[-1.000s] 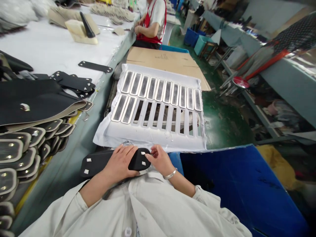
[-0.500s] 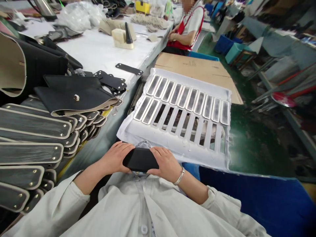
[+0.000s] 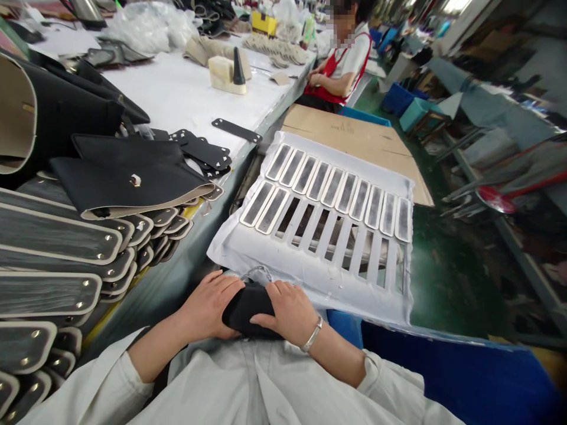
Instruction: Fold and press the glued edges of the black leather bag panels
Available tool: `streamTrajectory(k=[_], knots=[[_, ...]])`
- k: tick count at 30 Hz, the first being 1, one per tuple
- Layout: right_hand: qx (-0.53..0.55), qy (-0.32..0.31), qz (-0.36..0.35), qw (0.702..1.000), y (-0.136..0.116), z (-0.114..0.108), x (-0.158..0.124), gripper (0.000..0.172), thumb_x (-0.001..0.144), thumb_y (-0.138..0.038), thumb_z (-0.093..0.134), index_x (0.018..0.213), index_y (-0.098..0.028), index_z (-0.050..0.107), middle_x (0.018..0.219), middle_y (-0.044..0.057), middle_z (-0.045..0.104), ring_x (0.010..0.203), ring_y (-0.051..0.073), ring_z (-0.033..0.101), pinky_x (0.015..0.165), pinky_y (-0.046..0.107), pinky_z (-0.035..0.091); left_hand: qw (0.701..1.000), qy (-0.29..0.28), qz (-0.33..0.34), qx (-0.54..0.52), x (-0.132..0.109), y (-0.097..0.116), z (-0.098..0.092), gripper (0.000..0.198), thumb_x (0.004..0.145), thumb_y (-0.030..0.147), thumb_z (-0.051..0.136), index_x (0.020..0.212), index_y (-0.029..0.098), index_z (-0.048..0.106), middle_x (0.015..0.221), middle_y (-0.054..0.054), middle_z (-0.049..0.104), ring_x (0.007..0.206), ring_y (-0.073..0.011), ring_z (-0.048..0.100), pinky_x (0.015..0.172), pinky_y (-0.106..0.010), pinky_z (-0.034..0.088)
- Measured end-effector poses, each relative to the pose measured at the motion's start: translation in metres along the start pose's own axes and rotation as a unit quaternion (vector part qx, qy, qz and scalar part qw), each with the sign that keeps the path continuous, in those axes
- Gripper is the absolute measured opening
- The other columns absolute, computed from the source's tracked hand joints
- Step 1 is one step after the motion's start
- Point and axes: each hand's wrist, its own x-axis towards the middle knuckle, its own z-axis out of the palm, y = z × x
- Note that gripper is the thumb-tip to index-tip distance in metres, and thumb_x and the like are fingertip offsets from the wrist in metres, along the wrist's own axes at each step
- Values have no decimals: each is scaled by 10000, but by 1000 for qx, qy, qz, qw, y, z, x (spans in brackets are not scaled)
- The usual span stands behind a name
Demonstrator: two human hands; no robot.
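Observation:
Close to my body, a smooth black rectangular piece (image 3: 245, 311) is held between both hands; I cannot make out what it is. My left hand (image 3: 215, 306) grips its left end, with fingers over the top and the thumb below. On its right end, my right hand (image 3: 292, 310) is closed, the thumb lying across the near face. A clear, shiny loop (image 3: 259, 271) shows just behind the piece. Ahead lies a white sheet with slots (image 3: 305, 280); dark, light-edged strips (image 3: 319, 182) sit in its far row, and two more (image 3: 271, 211) at the near row's left.
At left, stacked strips with metal studs (image 3: 48, 292) lie beneath a black leather piece (image 3: 128, 171). Black straps (image 3: 201, 150) and a cream block (image 3: 227, 75) rest on the white table (image 3: 172, 88). Cardboard (image 3: 354, 130) lies beyond the sheet. A person in a red apron (image 3: 339, 71) sits farther back.
My right thumb has come up from the lower edge onto the face of the black piece, and the piece has tilted. Both hands sit slightly lower in view, which has shifted a little.

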Motion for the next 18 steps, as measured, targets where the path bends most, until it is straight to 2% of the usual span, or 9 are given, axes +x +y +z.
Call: streamTrajectory(k=[5,7,10,12,15,18], knots=[[10,-25,-7,1000,6,-3,6,554,765,-687,441,920,-168,553,894,85,599,845,253,555,715,364,434,1000,-2,2,-9,0,0,-1,650,528,414,694,1102,173,507,1109,-87,604,1056,-265,532,1048,-453,237],[42,-37,-21,998,13,-8,4,549,789,-662,435,983,-164,557,927,88,601,870,245,558,746,364,444,1000,-2,1,-6,0,0,-1,649,542,417,691,1113,170,507,1117,-90,605,1065,-267,532,1056,-458,226],[102,-26,-51,993,25,-15,-5,587,791,-595,517,1183,-160,485,1113,103,562,991,223,534,845,347,434,1000,0,-6,8,2,3,0,691,567,446,690,1165,161,491,1164,-106,591,1093,-282,518,1074,-483,187],[96,0,-52,994,29,-15,-13,591,789,-529,572,1238,-164,455,1210,112,513,1080,229,487,916,362,399,1000,1,-4,14,4,6,3,744,570,469,700,1205,156,473,1200,-116,573,1110,-288,505,1077,-488,181],[40,23,-45,998,25,-12,-20,488,809,-441,589,1205,-170,498,1173,108,537,1091,255,460,938,408,366,1000,6,1,9,8,14,7,780,559,461,725,1223,145,467,1220,-119,556,1124,-285,487,1061,-463,232],[14,23,-35,999,14,-15,-18,386,814,-395,596,1123,-169,540,1081,94,568,1005,251,483,865,400,397,1000,13,-3,3,12,19,8,770,540,429,752,1204,141,487,1218,-118,545,1116,-288,480,1028,-454,280]])
